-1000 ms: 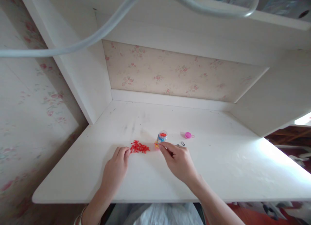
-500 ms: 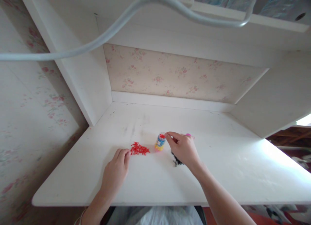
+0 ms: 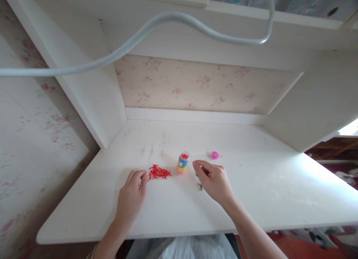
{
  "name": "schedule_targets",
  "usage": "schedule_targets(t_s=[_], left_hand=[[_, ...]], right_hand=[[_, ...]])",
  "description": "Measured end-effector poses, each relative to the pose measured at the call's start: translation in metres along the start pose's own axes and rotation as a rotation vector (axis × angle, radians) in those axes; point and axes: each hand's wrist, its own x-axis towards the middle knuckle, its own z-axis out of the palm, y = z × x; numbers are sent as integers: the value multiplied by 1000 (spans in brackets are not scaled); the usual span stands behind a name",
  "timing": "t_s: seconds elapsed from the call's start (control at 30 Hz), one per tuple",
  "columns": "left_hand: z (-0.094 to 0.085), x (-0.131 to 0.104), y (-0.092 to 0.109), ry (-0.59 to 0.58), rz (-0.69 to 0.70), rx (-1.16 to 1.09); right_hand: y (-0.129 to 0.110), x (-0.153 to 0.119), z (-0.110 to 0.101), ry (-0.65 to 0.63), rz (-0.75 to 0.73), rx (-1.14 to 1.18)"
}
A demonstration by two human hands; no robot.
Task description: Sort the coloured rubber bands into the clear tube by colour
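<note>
A small clear jar (image 3: 182,164) with a blue label stands upright and uncapped; red pieces show at its mouth, yellow and pink ones lower down. Left of it lies a loose pile of small red rubber bands (image 3: 159,172). My left hand (image 3: 132,190) is closed in a pinch at the pile's left edge; whatever is between the fingertips is too small to make out. Just right of the jar, apart from it, my right hand (image 3: 213,179) is also pinched, its fingertip contents unclear. Below that hand a few black bands (image 3: 200,186) peek out, the rest hidden.
A pink cap (image 3: 214,155) with a loop lies behind my right hand on the white desk (image 3: 167,214). White side panels and a shelf surround the desktop. A pale cable (image 3: 179,17) hangs across the upper view.
My right hand has drawn back from the jar's mouth, down and slightly right, uncovering the pink cap. My left hand stays by the red pile. The camera view has shifted slightly.
</note>
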Motion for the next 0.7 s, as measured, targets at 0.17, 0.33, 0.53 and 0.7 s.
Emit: schedule_targets(t_s=[0.17, 0.33, 0.53, 0.7], left_hand=[[0, 8, 6, -16, 18, 87], [0, 15, 9, -23, 35, 118], [-5, 25, 43, 10, 109, -111], [-4, 34, 90, 26, 230, -253]], right_hand=[[16, -19, 11, -88, 29, 71], [33, -37, 25, -134, 74, 98], [41, -55, 36, -199, 75, 169], [43, -58, 34, -212, 63, 174]])
